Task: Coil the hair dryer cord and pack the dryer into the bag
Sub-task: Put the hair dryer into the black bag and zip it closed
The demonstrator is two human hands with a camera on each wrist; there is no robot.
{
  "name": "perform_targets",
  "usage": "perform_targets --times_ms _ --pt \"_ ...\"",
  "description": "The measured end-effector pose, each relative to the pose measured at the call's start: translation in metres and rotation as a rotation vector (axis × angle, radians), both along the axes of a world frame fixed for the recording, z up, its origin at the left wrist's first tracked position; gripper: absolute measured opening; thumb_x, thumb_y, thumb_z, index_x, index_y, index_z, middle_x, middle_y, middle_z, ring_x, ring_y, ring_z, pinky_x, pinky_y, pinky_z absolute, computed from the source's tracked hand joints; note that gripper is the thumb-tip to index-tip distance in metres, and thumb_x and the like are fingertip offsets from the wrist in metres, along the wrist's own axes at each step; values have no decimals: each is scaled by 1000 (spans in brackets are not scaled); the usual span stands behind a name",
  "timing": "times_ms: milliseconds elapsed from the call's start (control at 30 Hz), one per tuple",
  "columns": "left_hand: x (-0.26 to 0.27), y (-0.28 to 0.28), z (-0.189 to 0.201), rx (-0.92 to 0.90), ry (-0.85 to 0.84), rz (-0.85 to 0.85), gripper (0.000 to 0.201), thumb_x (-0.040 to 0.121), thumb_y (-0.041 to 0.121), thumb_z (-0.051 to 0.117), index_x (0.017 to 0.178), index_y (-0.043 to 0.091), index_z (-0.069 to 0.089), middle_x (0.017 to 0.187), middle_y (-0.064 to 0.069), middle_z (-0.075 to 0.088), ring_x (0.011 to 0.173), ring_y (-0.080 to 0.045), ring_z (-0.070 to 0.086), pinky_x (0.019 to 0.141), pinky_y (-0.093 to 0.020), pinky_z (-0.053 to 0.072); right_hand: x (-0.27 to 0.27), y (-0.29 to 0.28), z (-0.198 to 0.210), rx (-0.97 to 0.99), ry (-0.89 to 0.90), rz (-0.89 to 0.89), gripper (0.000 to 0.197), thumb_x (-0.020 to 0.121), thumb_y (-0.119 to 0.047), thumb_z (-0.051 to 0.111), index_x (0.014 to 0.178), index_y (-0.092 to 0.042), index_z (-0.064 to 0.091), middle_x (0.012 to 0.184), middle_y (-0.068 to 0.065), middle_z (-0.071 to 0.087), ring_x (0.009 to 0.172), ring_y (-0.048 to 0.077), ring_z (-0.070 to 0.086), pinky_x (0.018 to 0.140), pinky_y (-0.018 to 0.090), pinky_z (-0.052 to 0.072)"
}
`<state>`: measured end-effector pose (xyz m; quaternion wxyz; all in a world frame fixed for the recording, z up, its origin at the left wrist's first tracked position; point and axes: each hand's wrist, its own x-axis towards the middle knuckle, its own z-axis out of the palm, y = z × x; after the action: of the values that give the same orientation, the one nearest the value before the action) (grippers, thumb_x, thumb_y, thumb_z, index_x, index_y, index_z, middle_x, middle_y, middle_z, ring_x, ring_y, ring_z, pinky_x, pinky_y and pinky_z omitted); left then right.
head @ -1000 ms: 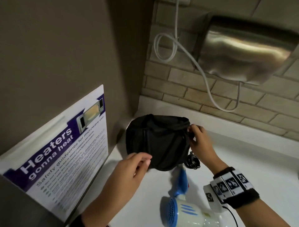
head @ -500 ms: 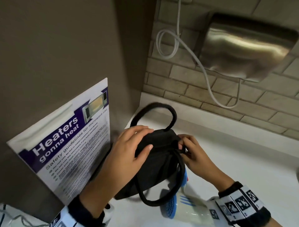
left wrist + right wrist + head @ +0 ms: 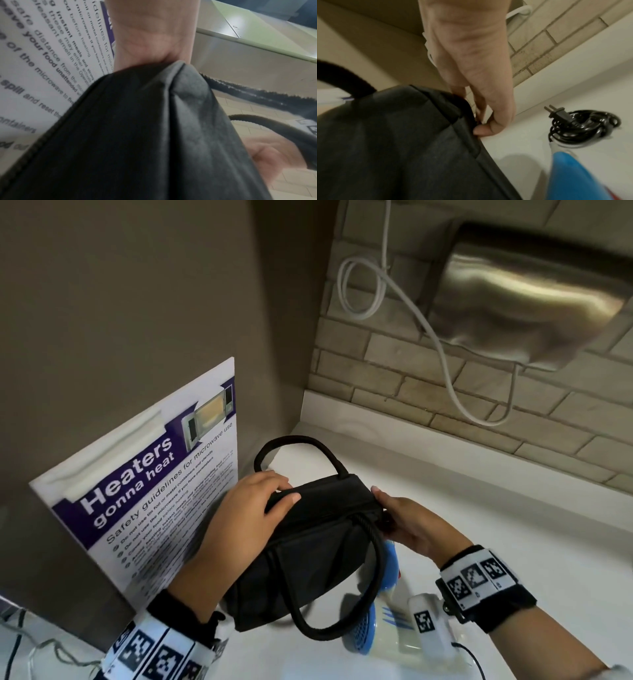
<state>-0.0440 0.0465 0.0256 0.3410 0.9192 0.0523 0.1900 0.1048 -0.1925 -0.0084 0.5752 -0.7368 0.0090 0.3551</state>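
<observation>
A black fabric bag (image 3: 308,549) with two loop handles is held above the white counter, its top closed flat. My left hand (image 3: 274,498) grips the bag's top left end, fingers curled over the edge; the left wrist view shows mostly the bag (image 3: 137,135). Fingers and thumb of my right hand (image 3: 383,508) pinch the top right corner of the bag (image 3: 393,135). The white and blue hair dryer (image 3: 383,631) lies on the counter under the bag's near handle, partly hidden. Its black cord (image 3: 583,121) sits coiled on the counter with the plug on top.
A microwave safety poster (image 3: 144,491) leans against the brown wall at the left. On the brick wall behind, a steel wall unit (image 3: 531,302) hangs with a looped white cable (image 3: 359,289). The white counter (image 3: 496,525) runs to the right.
The bag came toward me and was turned so its closed top and both handles show. My left hand moved from the bag's lower edge up onto its top; my right hand kept the right end.
</observation>
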Motion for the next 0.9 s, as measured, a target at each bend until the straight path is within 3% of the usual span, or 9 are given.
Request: perform_targets --times_ms 67,200,367,500,600,667,733,800,900 --pt "-1 1 0 7 0 8 27 90 34 59 109 17 68 109 8 65 103 -7 58 87 -22 44 6 5 0 87 78 -127 44 94 -35 56 110 6 63 97 19 58 88 28 51 86 34 46" --pt "-1 0 -1 36 10 -3 27 92 37 54 110 22 66 103 11 65 94 -4 58 81 -19 44 12 11 4 148 10 -257 14 93 -6 57 88 4 67 83 13 70 74 17 65 68 22 56" --pt "-1 3 -2 5 -9 -4 25 90 37 57 104 21 69 96 11 67 85 -3 60 72 -9 40 9 12 3 164 91 -226 15 95 -1 51 88 4 64 81 12 66 74 18 62 68 24 55" --pt "-3 8 -3 -10 -15 10 24 87 41 60 99 23 71 90 13 67 81 -2 60 69 -9 40 2 10 0 203 127 -201 29 93 14 40 77 5 62 65 9 69 56 13 67 54 19 55" --pt "-2 10 -4 15 38 -67 22 89 43 56 97 27 70 87 13 67 80 -3 61 73 -19 48 5 11 2 131 -6 -237 25 90 13 49 78 1 68 77 13 69 68 17 65 57 18 55" --pt "-2 11 -5 33 78 -110 22 89 41 54 94 26 70 84 13 65 78 -2 60 73 -23 48 9 11 12 67 -111 -286 23 89 13 51 81 -2 67 75 12 65 60 13 63 51 15 52" --pt "-3 9 -6 36 94 -139 14 90 28 57 89 24 70 80 19 61 76 6 59 70 -12 42 10 10 28 59 -179 -316 22 89 12 53 85 -5 66 71 10 62 50 7 61 47 13 49" --pt "-3 6 -8 43 108 -164 13 90 16 58 90 22 70 78 25 56 78 17 56 70 -7 41 6 12 40 38 -293 -290 22 89 10 54 86 -8 66 70 9 61 54 10 59 50 13 48" --pt "-2 2 -12 75 81 -113 12 90 17 60 94 22 70 84 22 59 74 14 54 67 -5 40 -9 23 52 -191 -732 -168 26 89 1 56 79 -20 67 66 1 62 61 15 54 58 24 45"
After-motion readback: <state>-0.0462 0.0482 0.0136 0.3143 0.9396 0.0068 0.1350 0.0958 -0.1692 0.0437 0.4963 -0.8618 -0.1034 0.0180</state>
